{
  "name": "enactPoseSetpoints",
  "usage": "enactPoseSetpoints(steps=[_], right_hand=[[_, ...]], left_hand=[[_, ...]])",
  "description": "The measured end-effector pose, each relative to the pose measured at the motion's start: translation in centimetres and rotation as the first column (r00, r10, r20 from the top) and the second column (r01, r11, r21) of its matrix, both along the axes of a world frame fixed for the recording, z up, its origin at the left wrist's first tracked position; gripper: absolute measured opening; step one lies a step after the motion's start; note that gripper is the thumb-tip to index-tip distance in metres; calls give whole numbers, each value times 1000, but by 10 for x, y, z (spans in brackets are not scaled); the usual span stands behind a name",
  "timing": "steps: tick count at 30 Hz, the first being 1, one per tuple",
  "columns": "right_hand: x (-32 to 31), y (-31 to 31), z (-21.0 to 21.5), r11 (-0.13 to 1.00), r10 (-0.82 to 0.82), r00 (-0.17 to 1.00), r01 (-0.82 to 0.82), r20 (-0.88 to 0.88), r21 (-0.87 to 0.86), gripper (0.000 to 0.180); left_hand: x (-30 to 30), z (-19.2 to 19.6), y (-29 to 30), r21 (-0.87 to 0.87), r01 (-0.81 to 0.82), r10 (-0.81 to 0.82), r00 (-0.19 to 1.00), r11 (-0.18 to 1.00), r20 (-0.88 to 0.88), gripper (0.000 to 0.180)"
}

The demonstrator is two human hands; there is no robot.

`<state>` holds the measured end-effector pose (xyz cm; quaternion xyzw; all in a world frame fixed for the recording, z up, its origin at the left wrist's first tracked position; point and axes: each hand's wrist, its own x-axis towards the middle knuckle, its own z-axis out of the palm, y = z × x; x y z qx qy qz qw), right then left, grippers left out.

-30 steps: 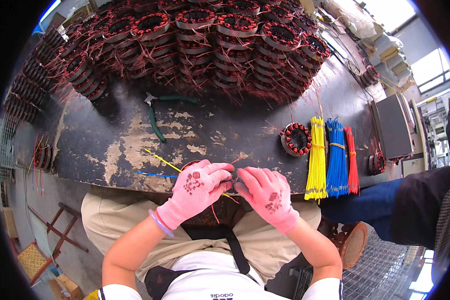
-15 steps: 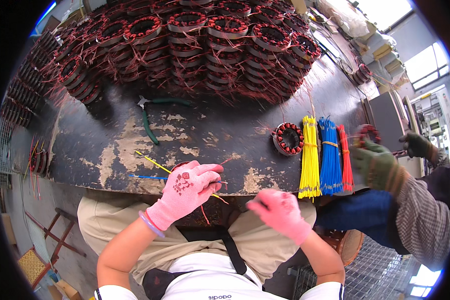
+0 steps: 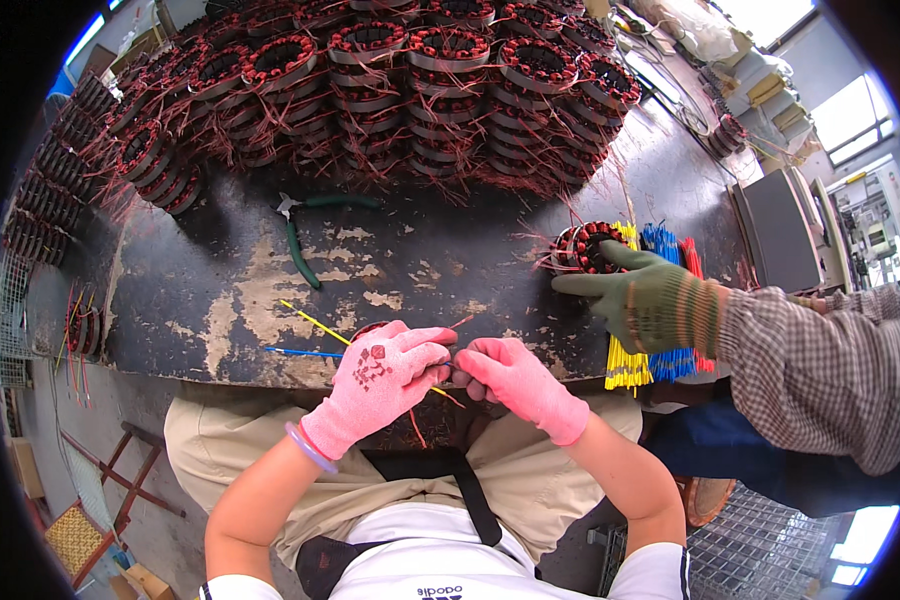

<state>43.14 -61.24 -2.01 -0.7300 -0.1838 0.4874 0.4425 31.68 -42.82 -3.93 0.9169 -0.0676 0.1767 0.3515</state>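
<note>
My left hand (image 3: 388, 372), in a pink knit glove, is closed over a ring-shaped motor stator at the near table edge. Only a sliver of the stator (image 3: 372, 328) shows past the glove. Out to the left of it stick a yellow lead wire (image 3: 313, 321) and a blue lead wire (image 3: 302, 352); thin reddish wire ends poke out on the right and below. My right hand (image 3: 522, 385), gloved alike, meets the left fingertips and pinches a thin wire end between thumb and forefinger. The fingers partly hide that wire.
Stacked stators (image 3: 450, 110) fill the table's far side. Green-handled pliers (image 3: 295, 240) lie ahead of my left hand. At right, a co-worker's green-gloved hand (image 3: 660, 300) grips a stator (image 3: 582, 245) above bundled yellow wires (image 3: 627, 365), blue wires (image 3: 672, 364) and red wires (image 3: 703, 364).
My right hand has moved left to the left hand and closed on a wire end. The co-worker's gloved hand has reached left across the wire bundles with a stator. My left hand has barely moved.
</note>
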Motion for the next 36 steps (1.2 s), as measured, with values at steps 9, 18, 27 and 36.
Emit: enactPoseSetpoints(steps=[9, 18, 27, 36], right_hand=[[-23, -10, -17, 987, 72, 75, -150, 995, -60, 34], [-8, -9, -12, 973, -156, 913, 208, -378, 100, 19], [-15, -9, -13, 959, 120, 114, -270, 986, -86, 23], [17, -27, 15, 997, -2, 755, -45, 656, 56, 9]], left_hand=[[2, 1, -2, -4, 0, 0, 1000, 1000, 14, 16], [0, -3, -1, 18, 3, -4, 1000, 1000, 8, 12], [0, -4, -2, 10, 0, 0, 1000, 1000, -5, 13], [-1, 1, 0, 21, 25, -25, 1000, 999, 1, 14]])
